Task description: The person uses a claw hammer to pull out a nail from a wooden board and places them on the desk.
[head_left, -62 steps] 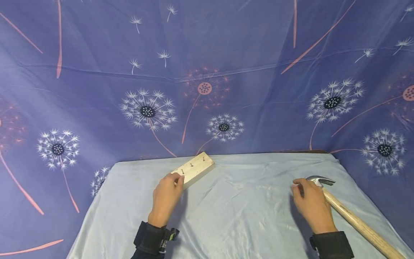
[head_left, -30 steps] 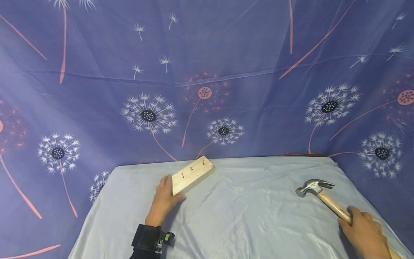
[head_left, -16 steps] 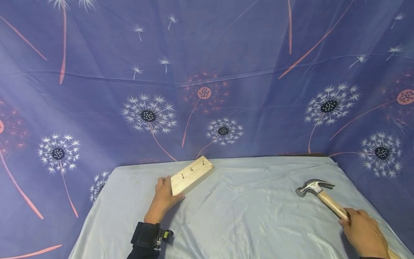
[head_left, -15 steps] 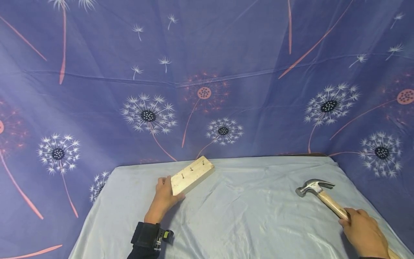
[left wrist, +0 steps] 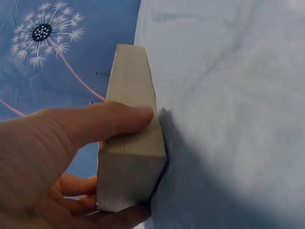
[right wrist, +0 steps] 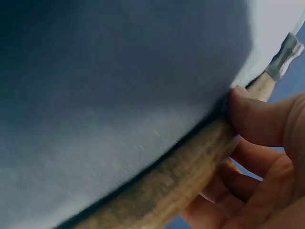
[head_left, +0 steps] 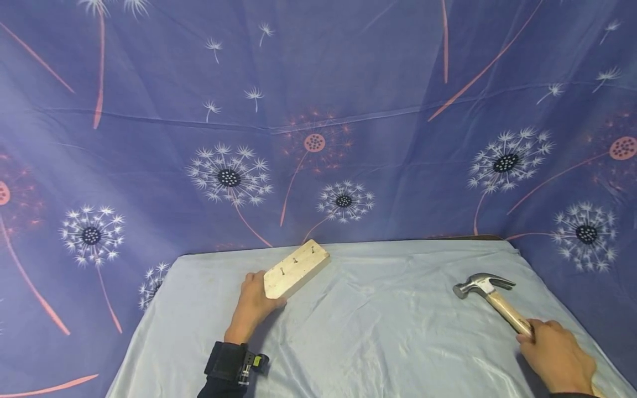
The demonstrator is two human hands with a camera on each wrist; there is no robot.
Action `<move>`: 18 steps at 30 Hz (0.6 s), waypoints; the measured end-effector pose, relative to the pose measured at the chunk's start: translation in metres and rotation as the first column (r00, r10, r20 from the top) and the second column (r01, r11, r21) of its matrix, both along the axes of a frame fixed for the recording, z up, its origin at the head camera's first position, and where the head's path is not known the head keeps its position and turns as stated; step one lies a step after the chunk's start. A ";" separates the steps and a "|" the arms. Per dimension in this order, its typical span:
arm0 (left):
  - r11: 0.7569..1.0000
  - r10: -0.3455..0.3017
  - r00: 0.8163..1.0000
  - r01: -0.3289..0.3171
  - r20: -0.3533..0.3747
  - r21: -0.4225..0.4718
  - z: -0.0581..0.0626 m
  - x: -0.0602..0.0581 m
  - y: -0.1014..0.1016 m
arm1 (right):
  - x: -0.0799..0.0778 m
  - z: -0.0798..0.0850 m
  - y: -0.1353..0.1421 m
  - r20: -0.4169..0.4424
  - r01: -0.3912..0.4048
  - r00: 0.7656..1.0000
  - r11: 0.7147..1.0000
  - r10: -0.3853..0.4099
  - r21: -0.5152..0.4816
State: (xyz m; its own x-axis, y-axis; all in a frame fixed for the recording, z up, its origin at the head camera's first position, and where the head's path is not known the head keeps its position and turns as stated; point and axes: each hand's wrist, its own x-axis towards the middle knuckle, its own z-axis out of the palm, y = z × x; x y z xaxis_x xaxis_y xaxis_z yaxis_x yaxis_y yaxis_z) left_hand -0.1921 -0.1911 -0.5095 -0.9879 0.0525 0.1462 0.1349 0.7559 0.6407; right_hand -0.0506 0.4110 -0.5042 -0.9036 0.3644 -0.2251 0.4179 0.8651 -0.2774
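Observation:
A pale wooden block lies slantwise near the back of the table, with 3 nails standing up from its top face. My left hand grips the block's near end. In the left wrist view my thumb presses one side, and fingers curl round the end from below. To the right is a claw hammer with a steel head and wooden handle. My right hand holds that handle, thumb on one side and fingers curled round the other. Part of the handle is hidden under the hand.
A light blue cloth covers the table, slightly wrinkled. Behind it hangs a purple-blue curtain printed with dandelions, right at the table's back edge.
My right hand has gone from beside the hammer's head down to its handle and taken hold. My left hand has shifted from the block's nailed top to gripping its near end.

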 end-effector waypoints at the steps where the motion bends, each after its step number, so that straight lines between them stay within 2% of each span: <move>1: 1.000 0.000 1.000 0.000 0.002 -0.004 0.000 0.001 0.000 | 0.000 -0.001 -0.001 -0.008 0.010 1.000 1.000 -0.010 0.002; 6: 1.000 -0.001 1.000 0.001 -0.006 -0.015 0.002 0.007 0.002 | 0.002 0.001 -0.007 -0.073 0.044 0.996 0.999 -0.043 0.012; 10: 1.000 0.001 1.000 -0.001 -0.019 -0.016 0.007 0.012 0.003 | 0.002 0.005 -0.009 -0.152 0.003 0.988 1.000 0.000 0.017; 14: 1.000 -0.003 1.000 0.003 -0.005 0.007 0.011 0.016 0.005 | 0.004 0.010 -0.013 -0.246 -0.045 0.968 0.999 0.051 0.029; 18: 1.000 -0.008 1.000 0.007 0.009 0.029 0.012 0.022 0.007 | 0.005 0.014 -0.018 -0.254 -0.063 0.965 0.998 0.067 0.026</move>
